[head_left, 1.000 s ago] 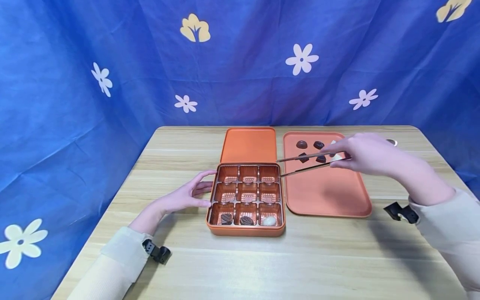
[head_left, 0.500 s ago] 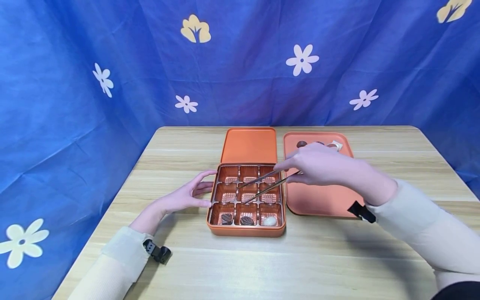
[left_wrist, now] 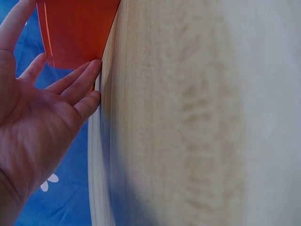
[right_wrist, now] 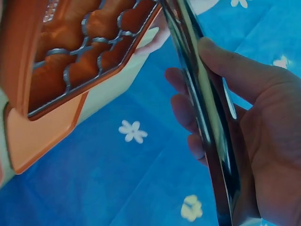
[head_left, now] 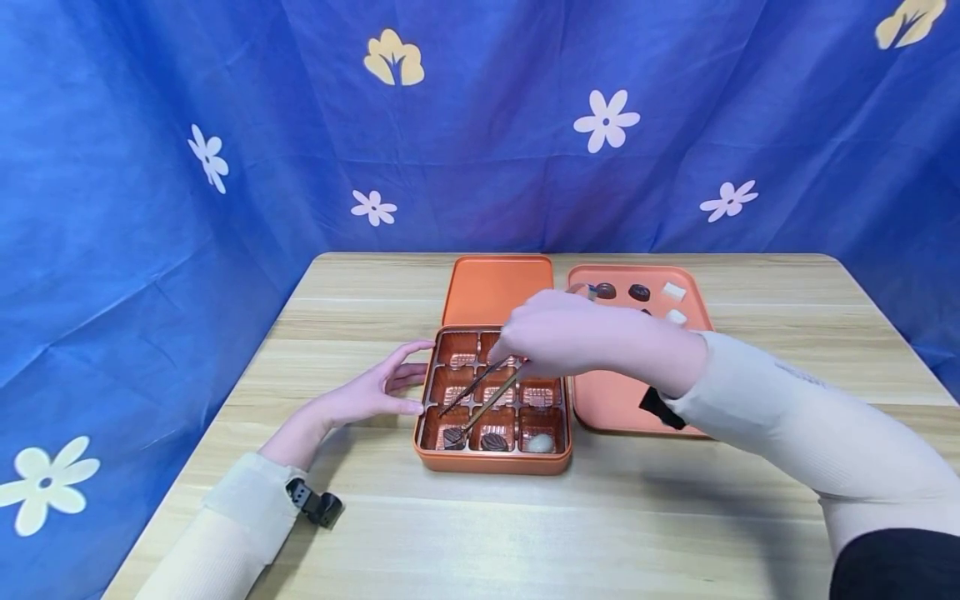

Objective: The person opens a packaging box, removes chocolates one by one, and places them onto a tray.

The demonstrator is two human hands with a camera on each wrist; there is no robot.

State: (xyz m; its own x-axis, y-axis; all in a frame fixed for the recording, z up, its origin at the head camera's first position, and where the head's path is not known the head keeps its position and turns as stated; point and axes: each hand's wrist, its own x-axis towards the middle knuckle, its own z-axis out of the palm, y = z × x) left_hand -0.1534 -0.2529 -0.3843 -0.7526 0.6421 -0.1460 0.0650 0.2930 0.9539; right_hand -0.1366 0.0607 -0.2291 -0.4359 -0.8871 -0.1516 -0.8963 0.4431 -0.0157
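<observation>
My right hand [head_left: 573,333] grips metal tongs [head_left: 487,406] over the orange box [head_left: 491,464]. Their two arms stand apart, and the tips reach into the front left compartment, by a dark square chocolate [head_left: 453,438]. The frames do not show clearly whether they touch it. An oval dark chocolate [head_left: 493,442] lies in the front middle compartment and a white one [head_left: 540,443] in the front right. With fingers extended, my left hand [head_left: 375,392] rests against the box's left side; the left wrist view shows its straight fingers [left_wrist: 82,84]. My right hand hides some back compartments.
Right of the box lies a pink-orange tray [head_left: 622,408] with several dark and white chocolates, partly hidden by my right arm. The orange lid [head_left: 498,292] lies open behind the box. A blue flowered cloth [head_left: 480,125] hangs behind the wooden table [head_left: 360,533].
My right hand has carried the tongs left, from the tray's side across the box to its front left compartment. The left hand has stayed at the box.
</observation>
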